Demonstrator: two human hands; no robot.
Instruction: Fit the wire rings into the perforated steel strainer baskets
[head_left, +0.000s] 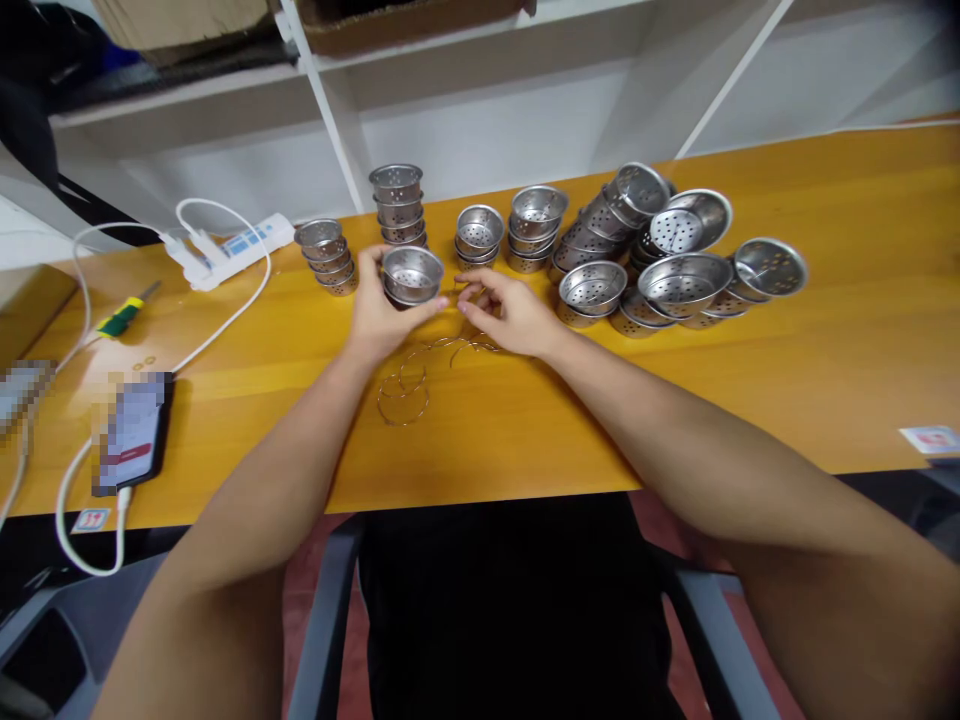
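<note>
The left hand (375, 315) has its fingers (369, 262) curled round a small perforated metal cup (412, 274), gripping it by the wall and rim just above the wooden surface (825, 350), while the right hand (510, 315) pinches a thin wire handle (466, 283) between thumb and forefinger, close beside the cup's rim. The cup looks light, stiff and smooth, likely slippery on its polished side, so the rolled rim seems the surest place to hold; the wire looks springy and thin, best taken near its end. Just below the fingers lies a loose tangle of wire rings (405, 385), touching one another. Beyond the fingers stand short stacks of the same cups (397, 205), and to the right of the right hand a leaning heap of more cups (660, 255) crowds in near, so a wide sweep that way could topple it. Well to the left of the left hand are a power strip (232, 248), a screwdriver (124, 313) and a phone (135, 430). The near edge of the surface runs below the forearms, with open room between
</note>
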